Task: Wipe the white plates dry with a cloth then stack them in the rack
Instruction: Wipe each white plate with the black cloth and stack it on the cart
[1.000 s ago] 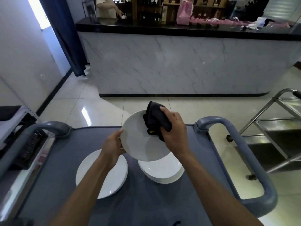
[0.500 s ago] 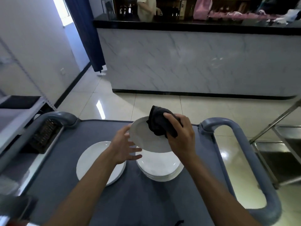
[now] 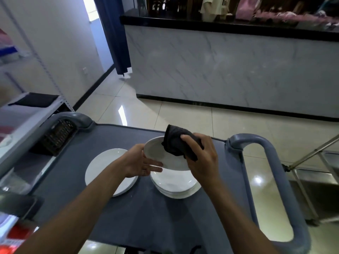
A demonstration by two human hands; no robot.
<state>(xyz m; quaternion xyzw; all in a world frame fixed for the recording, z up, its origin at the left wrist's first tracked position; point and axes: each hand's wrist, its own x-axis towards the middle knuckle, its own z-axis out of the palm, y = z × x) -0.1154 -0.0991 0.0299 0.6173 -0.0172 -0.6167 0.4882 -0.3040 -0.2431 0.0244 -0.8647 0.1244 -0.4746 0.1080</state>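
Near the centre of the frame, a person held a white plate (image 3: pixel 161 156) tilted above a grey cart top (image 3: pixel 78 184). The left hand (image 3: pixel 141 163) supported the plate from its left rim, fingers straight and slightly spread beneath it, thumb along the edge. The right hand (image 3: pixel 200 158) had its fingers curled around a bunched dark cloth (image 3: pixel 176 142), pressing it onto the plate's upper right face.

Directly below, a stack of white plates (image 3: pixel 174 186) sat on the cart; a single plate (image 3: pixel 102 167) lay to its left, partly behind the left forearm. A wire shelving rack (image 3: pixel 27 114) stood at the left edge of the frame.

To wipe well, the cloth probably needed to sweep round the whole face and rim while the left hand turned the plate. An open-fingered support looked less secure than a pinch, so pressure was best kept light, and the plate kept over the stack.
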